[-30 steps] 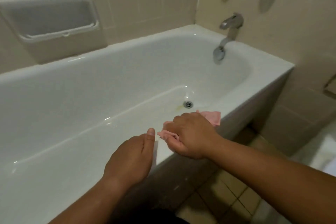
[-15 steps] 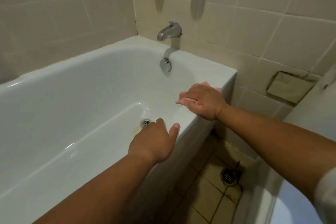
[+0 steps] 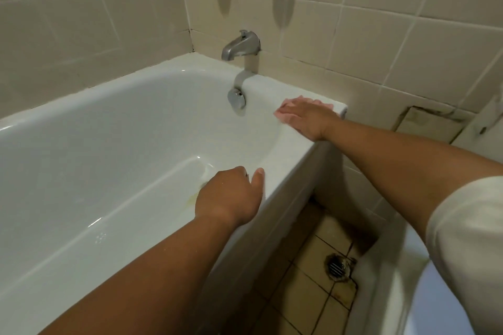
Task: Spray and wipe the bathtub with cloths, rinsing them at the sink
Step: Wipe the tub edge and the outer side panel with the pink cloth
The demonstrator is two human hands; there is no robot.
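Observation:
The white bathtub [image 3: 275, 168] fills the left and middle of the head view. My right hand [image 3: 307, 115] lies flat with straight fingers on a pink cloth [image 3: 284, 117], pressing it onto the tub's rim at the far right corner, below the faucet. Only the cloth's edges show around the fingers. My left hand [image 3: 231, 198] rests on the near rim closer to me, fingers curled over the inner edge and thumb on top, holding nothing. It hides the tub's drain.
A metal spout [image 3: 239, 46] juts from the tiled wall above the tub's end, with an overflow plate [image 3: 236, 98] beneath it. A floor drain [image 3: 337, 266] sits in the tiled floor to the right of the tub. A white fixture edge [image 3: 424, 307] is at lower right.
My right hand has slid the pink cloth along the rim away from me to the far corner and flattened on it. My left hand stays on the near rim. The camera turned right.

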